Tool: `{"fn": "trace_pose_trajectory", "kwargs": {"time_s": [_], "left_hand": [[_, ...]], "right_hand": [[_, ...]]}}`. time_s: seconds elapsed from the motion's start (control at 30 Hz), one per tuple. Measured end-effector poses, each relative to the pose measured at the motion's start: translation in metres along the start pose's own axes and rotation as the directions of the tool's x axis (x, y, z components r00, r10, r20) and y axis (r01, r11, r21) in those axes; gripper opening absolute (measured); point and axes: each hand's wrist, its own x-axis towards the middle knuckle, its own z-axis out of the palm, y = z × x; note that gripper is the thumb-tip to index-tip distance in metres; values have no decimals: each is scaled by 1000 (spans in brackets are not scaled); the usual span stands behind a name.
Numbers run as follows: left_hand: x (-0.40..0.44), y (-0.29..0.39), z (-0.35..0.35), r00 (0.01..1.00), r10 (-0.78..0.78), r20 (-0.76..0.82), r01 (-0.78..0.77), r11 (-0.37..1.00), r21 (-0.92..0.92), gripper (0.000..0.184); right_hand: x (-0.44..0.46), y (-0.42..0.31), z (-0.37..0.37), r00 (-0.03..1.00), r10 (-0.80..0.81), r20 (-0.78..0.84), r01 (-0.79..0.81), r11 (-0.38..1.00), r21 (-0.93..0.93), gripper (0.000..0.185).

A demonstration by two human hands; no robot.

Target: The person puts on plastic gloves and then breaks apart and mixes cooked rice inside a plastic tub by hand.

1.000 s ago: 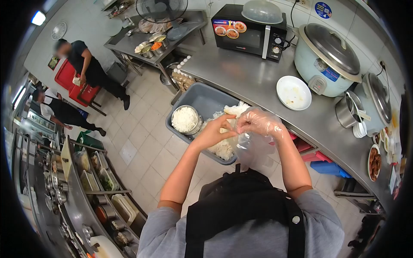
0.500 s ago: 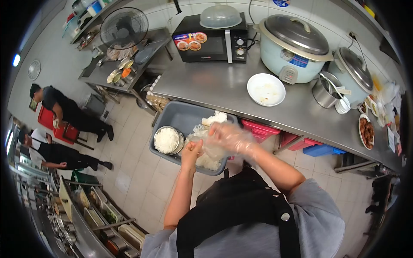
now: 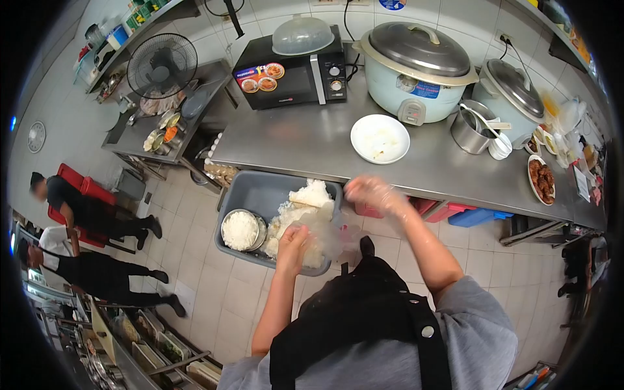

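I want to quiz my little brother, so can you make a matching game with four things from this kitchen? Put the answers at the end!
Things:
1. Microwave
2. Metal bowl
3. Dish
4. Left hand

Match with:
A. Smudged, on the steel counter
B. Pinching see-through plastic
C. Black, with a dome-shaped cover on top
D. Sitting inside the grey tub

Right pairs: 1-C, 2-D, 3-A, 4-B
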Motion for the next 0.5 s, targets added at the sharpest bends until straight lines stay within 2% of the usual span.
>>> {"fn": "trace_pose_trajectory", "kwargs": {"time_s": [0.03,0.07,0.1,0.13,0.2,0.23,0.3,0.37,0.43,0.5], "left_hand": [[1,0,1,1000,0,5,0,1000,0,13],[0,1,3,1000,-24,-13,24,1000,-20,12],[-2,2,5,998,-47,-32,46,998,-41,12],[-3,1,7,998,-47,-33,45,998,-43,12],[-3,0,12,992,-74,-97,73,997,-14,12],[-2,-4,10,992,-68,-102,66,998,-17,12],[0,-15,3,982,-87,-166,86,996,-10,11],[-1,-25,-2,979,-86,-187,82,996,-30,12],[-2,-26,0,975,-89,-206,81,996,-47,13],[-3,-27,4,967,-99,-234,86,994,-65,8]], "right_hand": [[11,18,-22,983,53,-175,-40,996,76,21],[30,31,-52,919,34,-393,-150,952,-268,19],[55,79,-90,903,-60,-425,-115,921,-373,29],[74,123,-119,834,-202,-514,-192,767,-612,30],[82,110,-150,801,34,-598,-461,672,-579,36],[87,110,-157,805,29,-593,-454,674,-583,36],[98,108,-170,808,243,-536,-571,546,-613,46],[109,129,-178,814,264,-517,-569,541,-619,52],[118,140,-181,777,300,-554,-595,639,-488,53],[118,133,-175,788,293,-541,-594,593,-544,55]]}}
